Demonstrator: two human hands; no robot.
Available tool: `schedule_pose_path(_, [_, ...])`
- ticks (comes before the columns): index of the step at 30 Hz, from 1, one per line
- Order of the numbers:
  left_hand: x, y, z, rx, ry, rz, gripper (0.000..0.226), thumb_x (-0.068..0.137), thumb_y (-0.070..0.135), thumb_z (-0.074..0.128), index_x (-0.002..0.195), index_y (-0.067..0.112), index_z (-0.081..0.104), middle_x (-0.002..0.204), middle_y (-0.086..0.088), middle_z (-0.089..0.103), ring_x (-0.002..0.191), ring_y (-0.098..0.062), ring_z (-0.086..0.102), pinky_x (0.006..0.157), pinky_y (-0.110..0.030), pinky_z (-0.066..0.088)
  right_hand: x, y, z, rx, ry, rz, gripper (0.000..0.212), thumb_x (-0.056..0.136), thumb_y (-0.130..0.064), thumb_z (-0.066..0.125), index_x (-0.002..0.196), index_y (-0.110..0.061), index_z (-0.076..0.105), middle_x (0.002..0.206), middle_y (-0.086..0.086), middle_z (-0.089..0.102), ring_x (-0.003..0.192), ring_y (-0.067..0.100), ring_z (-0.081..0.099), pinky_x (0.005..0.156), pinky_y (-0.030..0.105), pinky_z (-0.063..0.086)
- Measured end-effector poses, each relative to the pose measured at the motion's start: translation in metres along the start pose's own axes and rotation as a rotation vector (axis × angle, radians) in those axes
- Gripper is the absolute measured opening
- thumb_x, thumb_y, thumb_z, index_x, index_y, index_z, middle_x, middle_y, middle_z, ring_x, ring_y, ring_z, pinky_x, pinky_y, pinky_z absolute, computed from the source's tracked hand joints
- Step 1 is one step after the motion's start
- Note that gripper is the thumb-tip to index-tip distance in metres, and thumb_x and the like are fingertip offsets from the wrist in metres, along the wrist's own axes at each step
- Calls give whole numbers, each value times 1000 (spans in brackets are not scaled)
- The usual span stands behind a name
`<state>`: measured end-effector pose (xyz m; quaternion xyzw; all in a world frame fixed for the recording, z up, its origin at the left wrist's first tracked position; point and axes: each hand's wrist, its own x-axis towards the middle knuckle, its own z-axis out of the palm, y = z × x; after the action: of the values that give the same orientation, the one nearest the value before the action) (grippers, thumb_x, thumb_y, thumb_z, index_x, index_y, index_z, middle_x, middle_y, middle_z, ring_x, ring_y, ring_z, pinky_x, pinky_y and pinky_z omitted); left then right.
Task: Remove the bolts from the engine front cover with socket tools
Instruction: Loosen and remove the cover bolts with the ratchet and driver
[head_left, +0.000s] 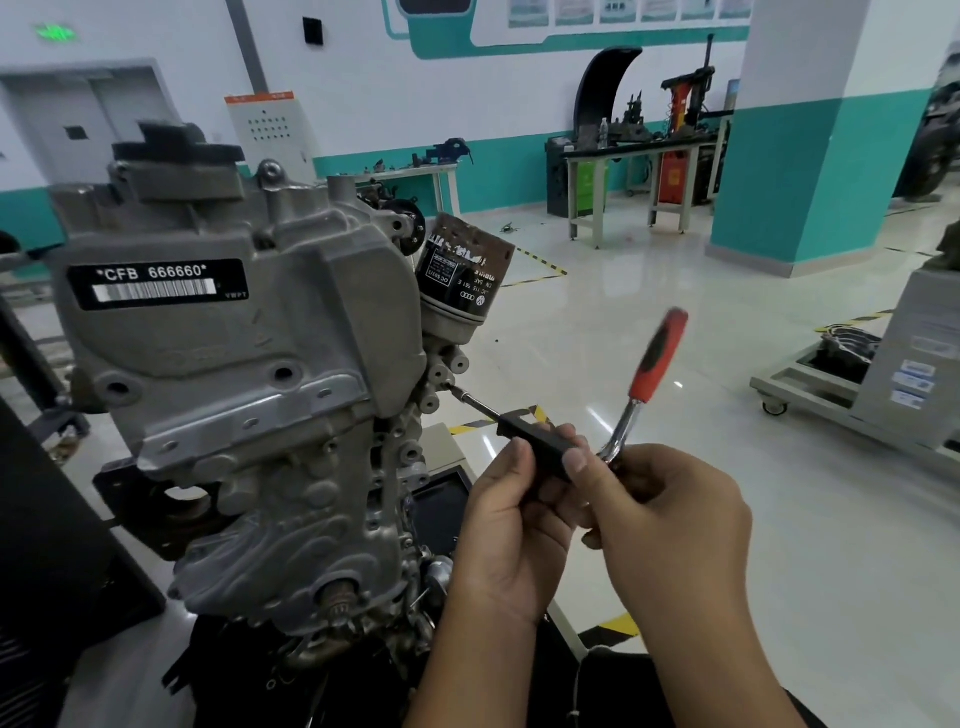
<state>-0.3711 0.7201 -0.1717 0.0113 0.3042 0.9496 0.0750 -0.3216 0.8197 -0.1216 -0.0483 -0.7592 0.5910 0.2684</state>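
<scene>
The grey engine front cover (249, 364) faces me on a stand, with a label reading CFB 666660. A thin extension bar (480, 406) runs from a bolt boss at the cover's right edge to a black adapter piece (535, 441). My left hand (511, 525) grips that black piece from below. My right hand (670, 525) holds the head of a ratchet (655, 366) whose red and black handle points up and right, blurred.
A black oil filter (460, 280) sticks out just above the bolt boss. A black tray (436, 512) sits under the hands. Workbenches (634, 156) stand at the back, a teal pillar (810, 156) and a wheeled cart (852, 384) at the right on a glossy floor.
</scene>
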Motion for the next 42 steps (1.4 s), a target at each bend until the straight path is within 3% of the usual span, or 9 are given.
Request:
schedule_pose_path(4, [4,-1,7,55,51,36,44,82,31,69,111,-1,67,95,-20,70,81,-27,71,68,-31,60,-4,-1,0,-68,28,-116,24,71,-15,91,83,-31,78,69,-15,71,69,2,67,66,6,43])
schedule_pose_path(10, [4,7,4,83,-46,-2,40,83,43,67,106,11,69,100,-9,76,79,-21,74,63,-27,54,-4,-4,5,44,21,39,34,86,-47,72,61,-25,68,57,-10,69,54,11,68,58,25,52])
schedule_pose_path(13, [5,6,10,94,-20,0,53,79,40,74,112,1,61,108,-18,68,102,-32,66,97,-45,52,-4,-2,3,34,30,50,17,79,-32,82,67,-32,71,61,-13,69,60,5,67,60,18,48])
schedule_pose_path(17, [7,-1,18,60,49,-19,112,52,49,97,135,-10,49,139,-33,52,134,-47,47,119,-57,29,-7,0,2,41,27,-7,46,69,-1,87,79,-43,72,78,-11,74,73,-2,68,67,3,45])
schedule_pose_path(22, [4,3,17,-50,-16,-35,39,85,55,66,99,19,71,100,-2,73,93,-20,68,83,-31,42,-9,-3,9,146,22,39,24,81,-38,80,64,-24,71,58,-9,68,54,4,63,51,15,46])
schedule_pose_path(28, [5,-5,16,-179,35,-117,39,86,46,69,109,14,68,121,-8,64,119,-28,61,101,-42,50,-13,-3,11,121,11,-39,39,79,-12,85,73,-47,69,72,-25,71,69,-1,69,64,12,52])
schedule_pose_path(33, [8,-1,7,-117,-13,-40,35,85,49,67,87,16,79,94,0,76,86,-18,73,75,-31,56,-11,-2,15,205,32,135,31,88,-43,76,66,-22,75,60,-2,71,60,16,70,60,32,58])
schedule_pose_path(35, [5,-3,4,-129,-7,-42,34,92,41,59,92,14,81,100,-1,76,88,-18,75,80,-32,60,-10,-1,14,236,3,223,33,90,-41,74,69,-16,74,59,2,70,62,25,70,62,40,60])
schedule_pose_path(42, [9,-6,11,-147,6,-108,38,91,43,66,108,9,71,107,-11,66,105,-26,61,118,-43,33,-11,-4,6,118,22,42,25,74,-11,88,85,-33,80,73,-12,75,70,-3,70,66,6,50])
